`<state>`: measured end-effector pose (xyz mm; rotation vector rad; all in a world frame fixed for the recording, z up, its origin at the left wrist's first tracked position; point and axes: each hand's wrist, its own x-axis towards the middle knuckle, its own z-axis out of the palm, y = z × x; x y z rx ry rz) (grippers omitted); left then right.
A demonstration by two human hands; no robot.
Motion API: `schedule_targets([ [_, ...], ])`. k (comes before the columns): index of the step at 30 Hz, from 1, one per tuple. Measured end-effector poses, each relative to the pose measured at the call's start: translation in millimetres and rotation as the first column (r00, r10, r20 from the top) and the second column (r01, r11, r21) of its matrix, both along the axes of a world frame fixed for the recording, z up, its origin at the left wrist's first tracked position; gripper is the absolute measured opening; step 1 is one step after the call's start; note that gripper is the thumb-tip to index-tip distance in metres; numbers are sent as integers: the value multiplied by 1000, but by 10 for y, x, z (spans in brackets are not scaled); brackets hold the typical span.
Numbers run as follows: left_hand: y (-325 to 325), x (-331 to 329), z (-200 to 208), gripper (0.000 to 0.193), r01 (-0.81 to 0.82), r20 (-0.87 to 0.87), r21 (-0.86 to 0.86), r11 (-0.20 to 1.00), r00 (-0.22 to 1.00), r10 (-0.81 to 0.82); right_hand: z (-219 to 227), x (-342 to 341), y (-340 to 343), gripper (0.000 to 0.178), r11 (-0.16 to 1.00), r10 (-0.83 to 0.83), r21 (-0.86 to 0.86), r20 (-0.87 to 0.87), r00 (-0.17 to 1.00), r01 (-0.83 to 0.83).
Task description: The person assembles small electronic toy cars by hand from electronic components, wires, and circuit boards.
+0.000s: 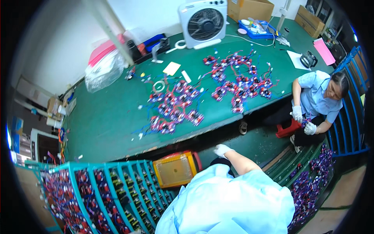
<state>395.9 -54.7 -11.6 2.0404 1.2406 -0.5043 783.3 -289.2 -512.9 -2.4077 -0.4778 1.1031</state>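
Right hand (223, 150), white-gloved, sits just right of the yellow frame (175, 171), apart from the desk (105, 128) edge. Fingers look loosely curled; nothing seen in its grip, but blurred, so can't tell how far open. Left hand can't be made out; grip unknown.

Wired parts, small, red and dark with purple and blue leads, lie on the desk beyond the yellow frame: near heap (177, 116) straight beyond it, far heap (241, 91) beyond and to its right. More parts fill the teal rack (72, 187) left of the yellow frame. Co-worker (319, 99) sits well to its right, both gloved hands on a small wired part. Fan (204, 25) stands far beyond the yellow frame, at the desk's back.

Handling, as a judgement: lift each part by its body, not the leads; leads look tangled, so free them before pulling, one part at a time. A snag could drag neighbours along or strain a joint. From where the hand is, a fuller reach over the desk edge would be needed for either heap.

Writing: small marks on the fan front and co-worker's shirt, too small to read. No brand legible; no label made out on the parts.
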Motion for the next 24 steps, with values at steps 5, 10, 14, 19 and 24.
schedule_targets([
  [5, -329, 2095, -1671, 50, 178, 285, 135, 975, 935, -211, 229, 1120, -1820, 38, 715, -660, 13, 342, 669, 699],
  [10, -1310, 4313, -3366, 89, 574, 287, 430, 697, 645, -708, 331, 2102, -3042, 91, 602, -604, 2, 656, 453, 799],
  [14, -2170, 5651, -4013, 103, 531, 285, 425, 733, 690, -665, 415, 2879, -3191, 112, 719, -431, 26, 801, 415, 695],
  [19, -2535, 6484, -4305, 106, 254, 420, 516, 818, 758, -500, 551, 3857, -3062, 119, 822, -467, 159, 739, 486, 547],
  [24, -2314, 6750, -4524, 78, -60, 561, 572, 818, 756, -337, 902, 4440, -2537, 130, 857, -511, 375, 541, 667, 353],
])
